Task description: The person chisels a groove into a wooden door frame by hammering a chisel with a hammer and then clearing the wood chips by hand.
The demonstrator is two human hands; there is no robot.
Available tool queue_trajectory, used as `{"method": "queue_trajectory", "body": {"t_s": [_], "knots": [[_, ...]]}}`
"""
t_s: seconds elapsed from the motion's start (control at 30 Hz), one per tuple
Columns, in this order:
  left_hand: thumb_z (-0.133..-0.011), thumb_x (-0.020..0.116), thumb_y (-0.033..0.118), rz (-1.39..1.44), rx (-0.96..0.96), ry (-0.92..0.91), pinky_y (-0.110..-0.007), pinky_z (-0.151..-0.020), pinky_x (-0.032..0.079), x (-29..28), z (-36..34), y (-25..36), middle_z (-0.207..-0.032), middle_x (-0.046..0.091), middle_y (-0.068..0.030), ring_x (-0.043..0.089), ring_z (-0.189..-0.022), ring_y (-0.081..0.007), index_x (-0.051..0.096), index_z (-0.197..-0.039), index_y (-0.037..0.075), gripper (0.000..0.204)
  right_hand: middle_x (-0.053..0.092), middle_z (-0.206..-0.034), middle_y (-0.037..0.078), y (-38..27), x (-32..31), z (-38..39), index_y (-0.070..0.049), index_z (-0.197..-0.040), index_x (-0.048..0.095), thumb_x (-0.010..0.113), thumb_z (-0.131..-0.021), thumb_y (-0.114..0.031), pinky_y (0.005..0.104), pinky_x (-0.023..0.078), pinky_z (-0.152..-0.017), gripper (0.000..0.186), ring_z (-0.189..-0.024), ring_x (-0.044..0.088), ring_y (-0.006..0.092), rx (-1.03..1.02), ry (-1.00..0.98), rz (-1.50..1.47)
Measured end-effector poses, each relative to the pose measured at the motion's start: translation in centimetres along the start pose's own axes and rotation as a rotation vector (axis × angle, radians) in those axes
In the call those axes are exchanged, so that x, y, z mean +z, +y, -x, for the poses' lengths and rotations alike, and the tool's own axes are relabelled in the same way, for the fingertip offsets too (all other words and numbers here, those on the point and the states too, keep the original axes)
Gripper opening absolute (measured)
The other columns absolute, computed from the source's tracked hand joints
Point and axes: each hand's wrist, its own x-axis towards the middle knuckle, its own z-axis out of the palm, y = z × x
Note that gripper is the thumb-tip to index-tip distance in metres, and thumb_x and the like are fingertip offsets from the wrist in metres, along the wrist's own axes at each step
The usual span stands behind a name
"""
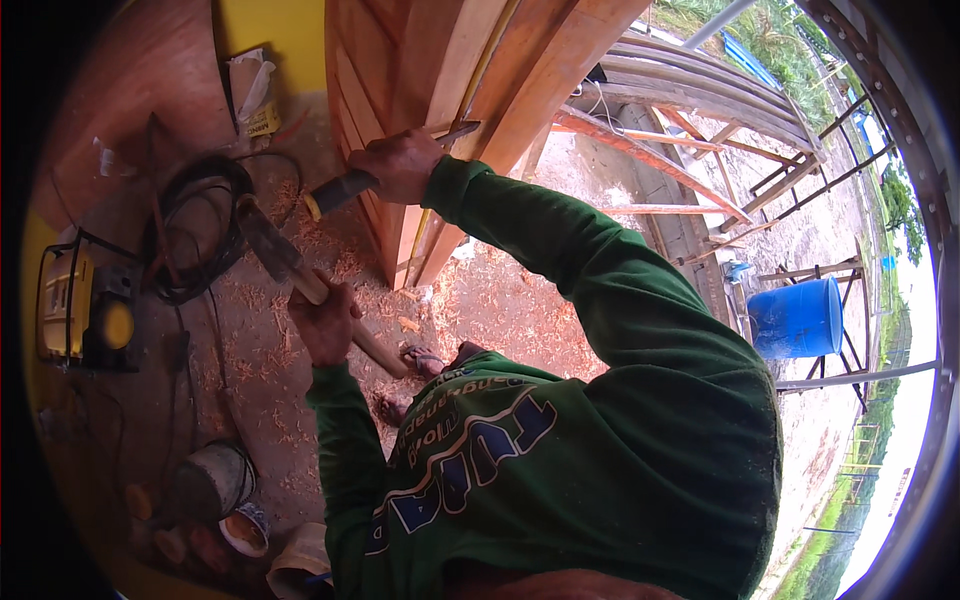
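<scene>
My right hand is closed around a chisel with a dark handle and a yellow butt end. Its metal blade points right, lying against or just in front of the reddish wooden planks of a boat-like structure. Lower down, my left hand grips a long wooden-handled tool. A darker, flat part at this tool's far end looks like a hammer head, but its shape is unclear. That end sits below and left of the chisel's butt, apart from it.
Wood shavings cover the ground. To the left lie a coiled black cable and a yellow-and-black machine. Buckets stand lower left. Wooden trestles and a blue barrel are at the right.
</scene>
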Motion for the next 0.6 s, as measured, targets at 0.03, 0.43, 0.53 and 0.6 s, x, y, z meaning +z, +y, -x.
{"method": "queue_trajectory", "body": {"t_s": [0.03, 0.43, 0.53, 0.6], "knots": [[-0.074, 0.058, -0.008, -0.075, 0.02, -0.019, -0.027, -0.04, 0.042, 0.7, -0.4, -0.6, -0.058, 0.05, -0.0025, 0.051, -0.043, -0.0133, 0.048, -0.079, 0.006, 0.018, 0.06, -0.068, 0.003, -0.1, 0.0, 0.0, -0.016, -0.083, 0.062, 0.067, -0.072, -0.018, 0.0409, 0.052, -0.053, 0.013, -0.063, 0.065, 0.0258, -0.002, 0.0, -0.007], [-0.072, 0.057, -0.009, 0.052, -0.018, -0.037, -0.028, -0.039, 0.041, 2.0, -0.5, -2.4, -0.059, 0.05, -0.0023, 0.05, -0.043, -0.0128, 0.049, -0.083, 0.004, 0.018, 0.062, -0.071, 0.004, 0.6, -0.4, 1.0, -0.017, -0.089, 0.062, 0.066, -0.072, -0.02, 0.0425, 0.052, -0.055, 0.017, -0.067, 0.066, 0.0281, 0.004, -0.016, -0.025], [-0.073, 0.057, -0.007, 0.002, -0.015, -0.027, -0.028, -0.039, 0.041, 0.9, -0.3, -2.2, -0.059, 0.05, -0.0023, 0.051, -0.043, -0.0129, 0.05, -0.083, 0.003, 0.016, 0.062, -0.07, 0.004, 0.7, -0.2, 0.9, -0.017, -0.09, 0.063, 0.063, -0.073, -0.017, 0.0428, 0.053, -0.056, 0.017, -0.068, 0.066, 0.0277, 0.017, 0.005, -0.023], [-0.074, 0.058, -0.006, -0.237, -0.049, -0.099, -0.028, -0.04, 0.042, -0.5, -0.6, -2.2, -0.059, 0.05, -0.0025, 0.051, -0.043, -0.0134, 0.049, -0.083, 0.003, 0.015, 0.061, -0.07, 0.004, 0.7, 0.2, 1.3, -0.017, -0.085, 0.062, 0.068, -0.07, -0.018, 0.0422, 0.053, -0.055, 0.017, -0.065, 0.065, 0.0273, 0.012, -0.002, 0.004]]}}
